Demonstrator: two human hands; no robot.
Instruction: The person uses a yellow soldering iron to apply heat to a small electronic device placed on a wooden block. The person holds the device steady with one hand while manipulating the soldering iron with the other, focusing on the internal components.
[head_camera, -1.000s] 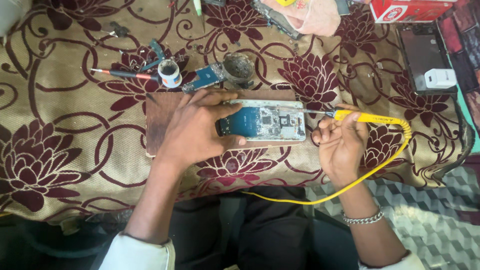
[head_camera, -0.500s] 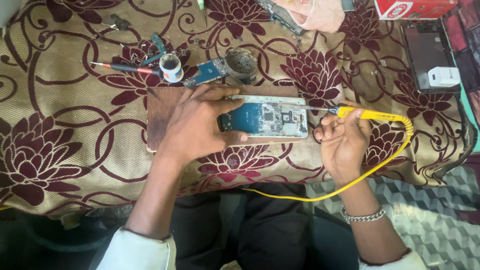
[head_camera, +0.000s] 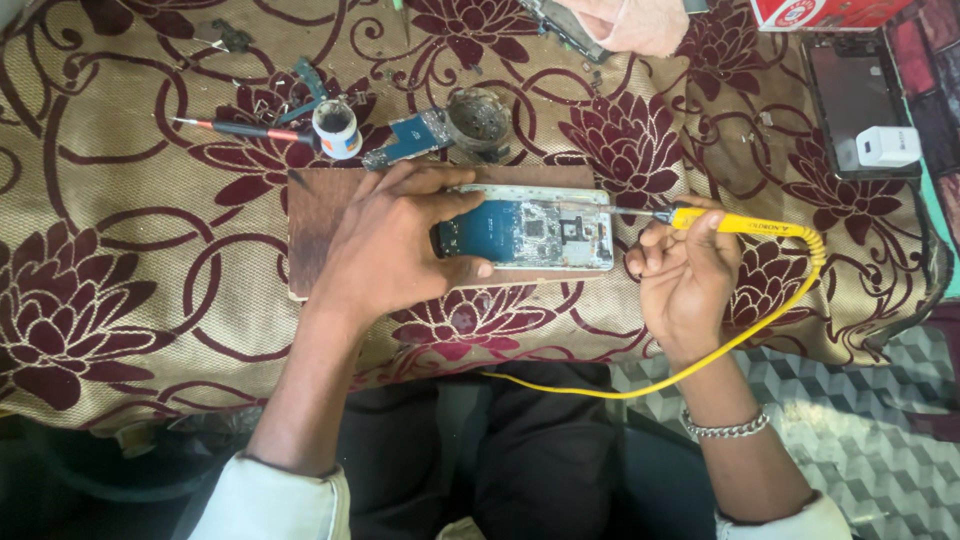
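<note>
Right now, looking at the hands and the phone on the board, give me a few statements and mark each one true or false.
1. The left hand presses on the opened phone. True.
2. The right hand holds a red screwdriver. False: it holds a yellow soldering iron; the red screwdriver lies on the cloth.
3. The phone lies on a wooden board. True.
4. The iron's cord is black. False: it is yellow.
5. A white charger sits on a dark phone at upper right. True.
</note>
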